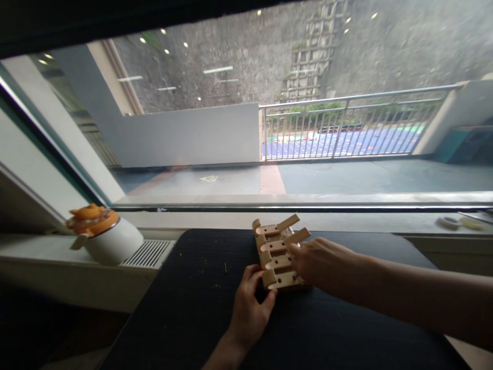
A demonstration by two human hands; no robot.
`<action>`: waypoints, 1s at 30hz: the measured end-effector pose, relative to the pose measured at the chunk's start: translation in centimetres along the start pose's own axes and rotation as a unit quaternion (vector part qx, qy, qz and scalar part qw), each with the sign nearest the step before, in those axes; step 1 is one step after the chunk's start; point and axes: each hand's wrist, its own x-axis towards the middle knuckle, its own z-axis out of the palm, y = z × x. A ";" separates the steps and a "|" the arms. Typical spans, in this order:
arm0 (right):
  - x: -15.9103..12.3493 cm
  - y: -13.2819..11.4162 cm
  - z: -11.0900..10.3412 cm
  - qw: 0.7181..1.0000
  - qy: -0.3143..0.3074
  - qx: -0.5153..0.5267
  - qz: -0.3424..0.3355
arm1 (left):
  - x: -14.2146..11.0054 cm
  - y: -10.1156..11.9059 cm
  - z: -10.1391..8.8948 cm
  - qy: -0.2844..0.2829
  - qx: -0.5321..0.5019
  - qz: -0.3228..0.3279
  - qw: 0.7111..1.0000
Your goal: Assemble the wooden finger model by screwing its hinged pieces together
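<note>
Left hand [248, 311]: fingers pinching wooden frame [276, 263] at near-left corner. Right hand [327, 261]: fingers curled at its right side; grip hidden, cannot tell. Judgement: brace firmly left, work gently right. Frame by desk's [185, 313] far edge; long axis near–far, far end leaning left, two raised slats [288, 222] angling far right.

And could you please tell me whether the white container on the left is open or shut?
Shut: the white container has an orange lid over its top.
</note>
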 end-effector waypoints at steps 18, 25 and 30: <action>0.5 0.6 0.6 0.988 -0.047 0.101 0.108 | 0.0 0.1 0.1 0.006 0.009 0.005 1.000; -0.1 0.1 -0.6 0.995 -0.010 0.064 0.071 | 0.0 -0.1 0.1 0.014 0.010 0.011 1.000; -0.5 0.3 0.9 0.997 0.060 -0.015 -0.046 | 0.0 -0.1 0.0 0.008 0.013 0.008 1.000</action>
